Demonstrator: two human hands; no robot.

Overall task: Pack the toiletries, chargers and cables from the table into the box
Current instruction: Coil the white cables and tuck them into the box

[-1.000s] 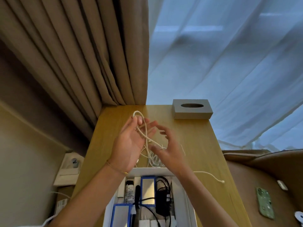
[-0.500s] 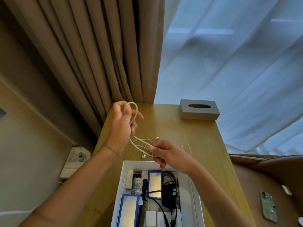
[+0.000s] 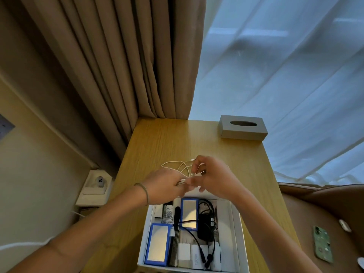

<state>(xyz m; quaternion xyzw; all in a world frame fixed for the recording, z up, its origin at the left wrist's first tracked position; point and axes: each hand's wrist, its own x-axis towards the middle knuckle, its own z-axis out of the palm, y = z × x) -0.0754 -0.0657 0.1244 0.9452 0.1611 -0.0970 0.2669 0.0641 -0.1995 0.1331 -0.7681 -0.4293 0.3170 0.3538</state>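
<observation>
Head view: thin white coiled cable (image 3: 178, 168) is pinched by both hands above the wooden table (image 3: 157, 146), left hand (image 3: 165, 185) gripping the bundle, right hand (image 3: 213, 177) curled on its strands, just beyond the white open box (image 3: 235, 233) of chargers.
</observation>
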